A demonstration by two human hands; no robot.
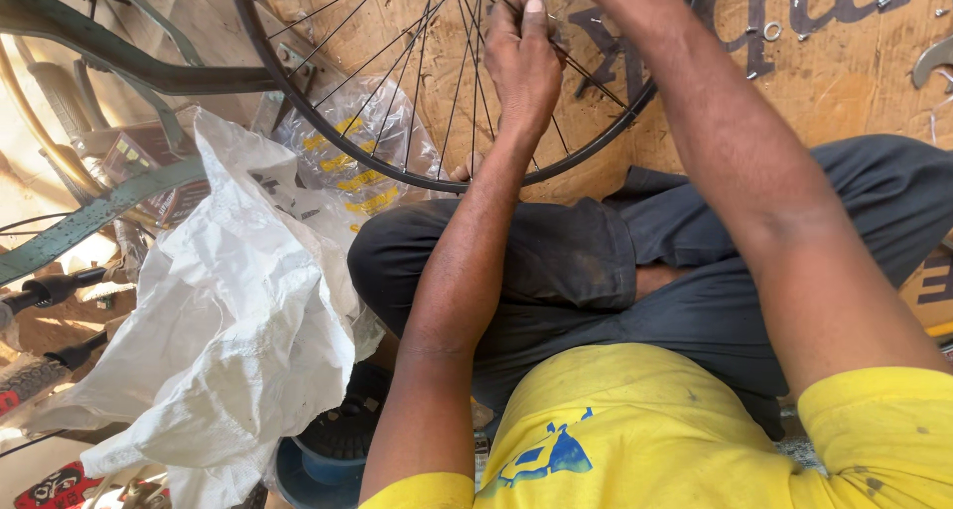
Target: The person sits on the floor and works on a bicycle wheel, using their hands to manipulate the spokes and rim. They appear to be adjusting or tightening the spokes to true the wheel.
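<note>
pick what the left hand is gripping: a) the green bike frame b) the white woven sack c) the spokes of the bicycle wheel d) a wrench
c: the left hand is closed around the thin spokes of the bicycle wheel, well clear of the white woven sack.

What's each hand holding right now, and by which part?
Left hand grips the bicycle wheel by its spokes. The right hand is out of frame; its hold cannot be told.

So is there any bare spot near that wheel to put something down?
A bare patch of brown board lies right of the wheel rim, between the right forearm and the scattered washers. The left side is crowded: white sack, plastic bag, green bicycle frame.
</note>
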